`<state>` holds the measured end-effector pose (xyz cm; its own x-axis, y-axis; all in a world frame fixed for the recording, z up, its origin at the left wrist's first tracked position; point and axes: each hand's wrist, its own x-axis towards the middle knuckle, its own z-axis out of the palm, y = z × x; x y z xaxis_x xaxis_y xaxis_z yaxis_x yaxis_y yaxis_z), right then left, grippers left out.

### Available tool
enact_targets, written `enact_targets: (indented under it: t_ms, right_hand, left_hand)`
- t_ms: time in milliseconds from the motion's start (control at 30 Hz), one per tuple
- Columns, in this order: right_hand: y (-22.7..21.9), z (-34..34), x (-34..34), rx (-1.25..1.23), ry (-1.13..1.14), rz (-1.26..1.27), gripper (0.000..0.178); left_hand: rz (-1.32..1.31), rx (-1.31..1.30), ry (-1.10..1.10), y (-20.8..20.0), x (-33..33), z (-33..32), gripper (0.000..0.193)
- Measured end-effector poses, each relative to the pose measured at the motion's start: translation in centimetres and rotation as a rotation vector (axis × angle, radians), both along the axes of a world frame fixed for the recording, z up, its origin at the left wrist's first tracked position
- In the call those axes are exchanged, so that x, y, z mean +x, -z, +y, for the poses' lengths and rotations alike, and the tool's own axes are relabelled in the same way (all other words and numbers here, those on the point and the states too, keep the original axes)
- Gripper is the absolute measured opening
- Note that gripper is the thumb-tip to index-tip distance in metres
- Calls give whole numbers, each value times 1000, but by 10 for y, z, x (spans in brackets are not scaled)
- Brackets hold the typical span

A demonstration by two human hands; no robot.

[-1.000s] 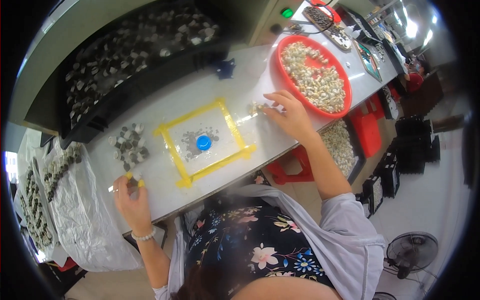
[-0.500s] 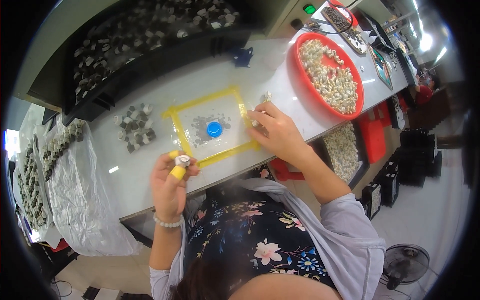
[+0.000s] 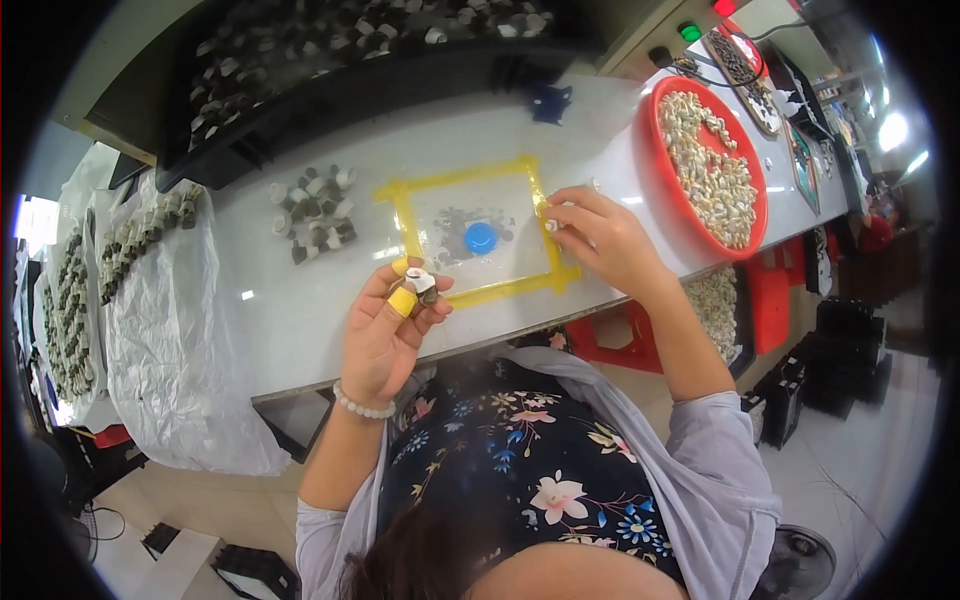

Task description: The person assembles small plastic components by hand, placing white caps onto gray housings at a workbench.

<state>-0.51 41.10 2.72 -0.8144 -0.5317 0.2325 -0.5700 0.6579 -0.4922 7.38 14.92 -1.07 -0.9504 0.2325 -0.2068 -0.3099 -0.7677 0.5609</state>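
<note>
My left hand (image 3: 385, 335), with yellow covers on thumb and forefinger, pinches a small white-and-dark cylindrical piece (image 3: 420, 282) over the near left corner of a yellow tape frame (image 3: 408, 225). Across the frame, my right hand (image 3: 618, 248) has its fingertips closed on a small whitish piece (image 3: 552, 225), low over the right strip of tape. The fingers partly cover that piece. Inside the frame sit a blue round cap (image 3: 480, 238) and many flat grey bits (image 3: 452, 218) scattered around it.
A red round tray (image 3: 763, 215) of pale pieces stands to the right. A cluster of white-and-dark pieces (image 3: 315, 210) lies left of the frame. Behind is a dark bin (image 3: 300, 130) of similar pieces. Clear plastic sheeting (image 3: 165, 370) hangs at the left table end.
The whole view has shifted, so the table sits further right. The piece in my left hand now shows its dark end. My right hand stays by the right tape strip.
</note>
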Motion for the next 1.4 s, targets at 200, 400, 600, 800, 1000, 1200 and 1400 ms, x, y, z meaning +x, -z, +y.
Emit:
enact_targets:
  t_ms: [200, 400, 600, 800, 1000, 1200, 1400]
  right_hand:
    - [2, -12, -4, 123, -85, 98, 21]
    - [-2, -16, -3, 132, -132, 87, 24]
    - [8, -15, -3, 17, -103, 97, 25]
    - [8, -21, -5, 26, -69, 101, 22]
    - [-1, -37, -4, -108, -44, -35, 21]
    - [-5, -55, -7, -114, -160, -79, 20]
    - [-3, -59, -11, -5, -223, 42, 20]
  left_hand:
    - [11, -52, 1, -1, 2, -2, 33]
    - [47, -2, 2, 3, 2, -1, 33]
    - [-12, -20, 23, -9, 0, -1, 31]
    - [-95, 215, -8, -5, 0, -5, 26]
    - [-80, -16, -28, -8, 3, -5, 24]
    - [-41, 33, 35, -1, 4, -10, 30]
    - [-61, -34, -4, -5, 6, -5, 38]
